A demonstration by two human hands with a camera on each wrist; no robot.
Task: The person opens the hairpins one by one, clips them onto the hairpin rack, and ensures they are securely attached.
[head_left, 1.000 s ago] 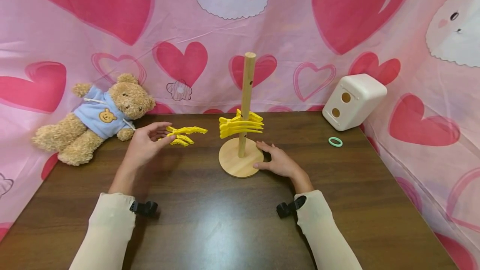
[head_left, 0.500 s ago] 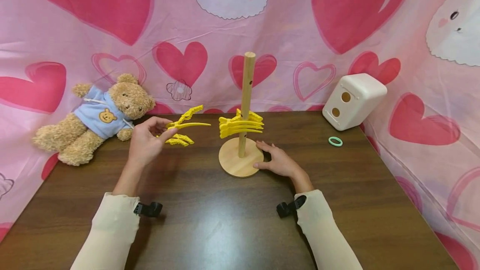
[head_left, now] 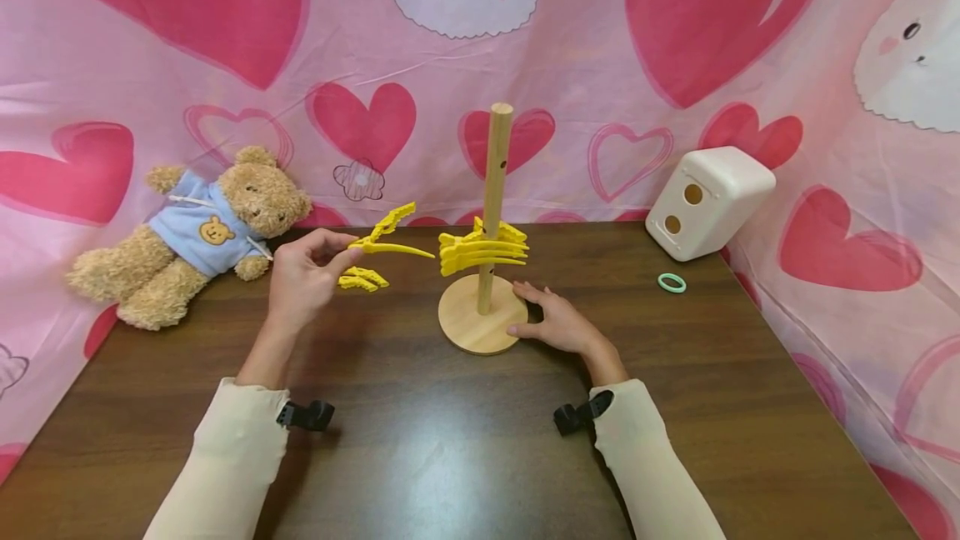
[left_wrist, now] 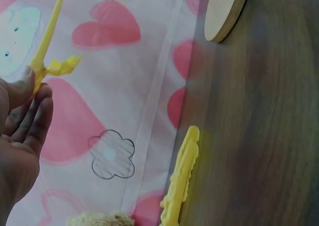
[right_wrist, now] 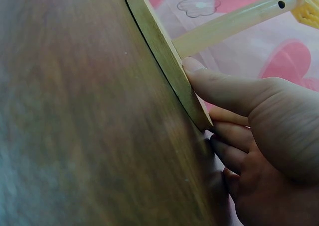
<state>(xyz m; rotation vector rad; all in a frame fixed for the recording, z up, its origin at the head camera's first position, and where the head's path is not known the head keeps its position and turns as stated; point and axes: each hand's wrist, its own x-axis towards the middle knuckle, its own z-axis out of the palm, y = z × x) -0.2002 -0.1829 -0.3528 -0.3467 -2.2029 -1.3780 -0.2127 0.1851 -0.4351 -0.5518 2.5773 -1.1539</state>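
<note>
Between thumb and fingers, my left hand (head_left: 302,277) pinches the tail end of a yellow alligator hair clip (head_left: 392,248), its two arms spread apart and pointing right. Just short of the wooden stand, the clip hangs in the air. More yellow clips (head_left: 483,253) are clamped around the stand's post (head_left: 496,173), low down. My right hand (head_left: 564,325) holds the rim of the round base (head_left: 480,327), the thumb on top, as the right wrist view shows. Another yellow clip (left_wrist: 182,173) lies on the table below my left hand.
A teddy bear (head_left: 206,227) in a blue top lies at the back left. At the back right stands a white box (head_left: 708,202) with round holes, and a green ring (head_left: 671,282) lies in front of it. Heart-patterned cloth hangs behind the table (head_left: 420,440).
My left hand has lifted one clip off the table and moved it right, towards the post. The clip's arms have spread apart. My right hand stays on the base.
</note>
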